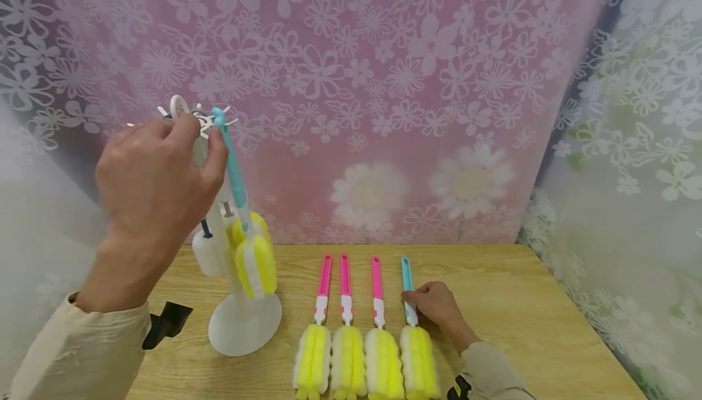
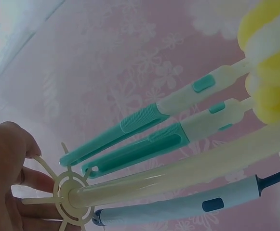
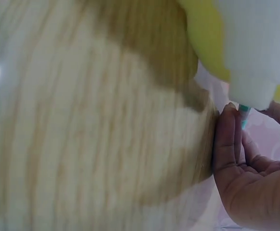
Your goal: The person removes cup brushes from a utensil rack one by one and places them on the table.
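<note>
My left hand [image 1: 153, 180] is at the top of a white hanging rack [image 1: 247, 327], its thumb and fingers gripping the spoked hook ring [image 2: 74, 199]. Teal-handled sponge brushes [image 2: 130, 130] and a blue-handled brush [image 2: 178, 199] hang from the hooks close by that hand. Over on the table, my right hand [image 1: 439, 305] pinches the handle of a teal bottle brush [image 1: 407, 275]. The brush lies with its yellow-and-white sponge head [image 1: 419, 363] toward me. In the right wrist view the sponge [image 3: 207, 38] hides part of the handle.
Several pink-handled sponge brushes [image 1: 377, 278] lie in a row left of the teal one on the wooden table [image 1: 493, 339]. A white brush head [image 1: 207, 253] hangs on the rack's left side. Behind the table hangs a pink flowered curtain [image 1: 384, 113].
</note>
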Available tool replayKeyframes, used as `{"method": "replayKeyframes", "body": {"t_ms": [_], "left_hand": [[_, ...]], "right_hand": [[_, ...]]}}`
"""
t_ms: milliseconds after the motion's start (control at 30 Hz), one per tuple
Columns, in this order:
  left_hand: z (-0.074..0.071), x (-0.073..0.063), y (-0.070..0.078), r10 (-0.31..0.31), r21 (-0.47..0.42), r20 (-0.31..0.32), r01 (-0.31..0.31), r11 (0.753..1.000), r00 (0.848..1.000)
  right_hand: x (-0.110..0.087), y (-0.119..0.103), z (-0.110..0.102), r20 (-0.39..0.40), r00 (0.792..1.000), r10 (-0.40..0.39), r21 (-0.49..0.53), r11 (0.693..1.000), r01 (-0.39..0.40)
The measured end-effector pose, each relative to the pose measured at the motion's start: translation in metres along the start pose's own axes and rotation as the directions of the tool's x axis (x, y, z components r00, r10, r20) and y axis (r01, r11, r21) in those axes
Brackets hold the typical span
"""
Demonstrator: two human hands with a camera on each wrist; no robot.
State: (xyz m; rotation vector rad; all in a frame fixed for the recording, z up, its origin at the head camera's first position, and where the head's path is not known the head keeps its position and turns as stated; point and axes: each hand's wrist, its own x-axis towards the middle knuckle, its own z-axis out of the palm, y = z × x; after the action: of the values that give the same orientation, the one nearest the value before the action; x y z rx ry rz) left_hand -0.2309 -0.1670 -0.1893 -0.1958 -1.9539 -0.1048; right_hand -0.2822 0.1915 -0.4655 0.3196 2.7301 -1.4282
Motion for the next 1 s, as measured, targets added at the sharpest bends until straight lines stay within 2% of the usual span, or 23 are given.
{"method": "replayKeyframes", "body": {"t_ms": [200, 400, 600, 767, 1000], "left_hand": [[0.001, 0.000, 0.000, 0.012, -0.021, -0.009, -0.012, 1.000, 1.000], [0.000, 0.000, -0.004, 0.033, -0.066, -0.017, -0.034, 0.997, 0.999], [-0.006, 0.001, -0.008, 0.044, -0.138, 0.027, -0.040, 0.990, 0.999], [-0.012, 0.002, -0.007, 0.049, -0.150, 0.088, -0.035, 0.988, 0.995], [-0.014, 0.001, -0.004, 0.022, -0.113, 0.108, -0.010, 0.993, 0.994]], "right_hand": [[-0.003, 0.000, -0.004, 0.019, 0.999, -0.051, -0.036, 0.998, 0.051], [-0.009, 0.000, -0.012, 0.056, 0.997, -0.053, 0.038, 0.998, 0.051], [-0.011, -0.003, -0.024, 0.042, 0.996, -0.075, 0.099, 0.993, 0.071], [-0.014, -0.015, -0.031, 0.039, 0.990, -0.133, 0.146, 0.981, 0.126], [-0.025, -0.052, -0.034, 0.067, 0.965, -0.254, 0.237, 0.943, 0.232]]}}
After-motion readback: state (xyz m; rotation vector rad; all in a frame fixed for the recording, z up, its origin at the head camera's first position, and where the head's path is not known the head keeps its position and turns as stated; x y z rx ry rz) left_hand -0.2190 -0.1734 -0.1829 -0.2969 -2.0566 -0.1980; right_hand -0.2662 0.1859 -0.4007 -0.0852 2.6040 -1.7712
